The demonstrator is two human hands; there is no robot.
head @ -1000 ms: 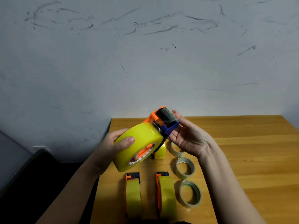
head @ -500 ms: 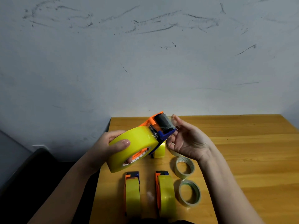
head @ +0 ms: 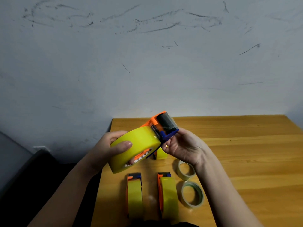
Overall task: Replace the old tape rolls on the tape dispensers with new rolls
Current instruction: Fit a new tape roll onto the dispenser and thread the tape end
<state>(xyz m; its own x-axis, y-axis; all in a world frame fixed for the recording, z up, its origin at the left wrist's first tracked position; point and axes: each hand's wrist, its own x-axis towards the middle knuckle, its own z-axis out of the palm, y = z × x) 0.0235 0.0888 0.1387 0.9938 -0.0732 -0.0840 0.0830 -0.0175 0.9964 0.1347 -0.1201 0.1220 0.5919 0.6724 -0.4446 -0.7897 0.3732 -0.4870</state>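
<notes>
I hold an orange and blue tape dispenser [head: 164,126] in the air above the wooden table [head: 237,153]; a full yellow tape roll [head: 139,141] sits on it. My left hand [head: 109,145] grips that roll, thumb across its face. My right hand [head: 182,145] holds the dispenser's blue front end from below, fingers curled behind it. Two more dispensers with yellow rolls [head: 134,194] [head: 168,194] lie side by side near the front edge. A fourth yellow roll [head: 161,154] shows partly behind my hands.
Two thin, nearly used-up clear rolls [head: 186,169] [head: 192,195] lie flat right of the dispensers. The table's left edge runs close beside the left dispenser. A grey scuffed wall [head: 147,63] stands behind, and a dark chair [head: 32,169] is at the lower left.
The held dispenser has tilted and shifted slightly left and up. My right hand has slid lower under the blue front end; its fingertips no longer reach beside the black roller.
</notes>
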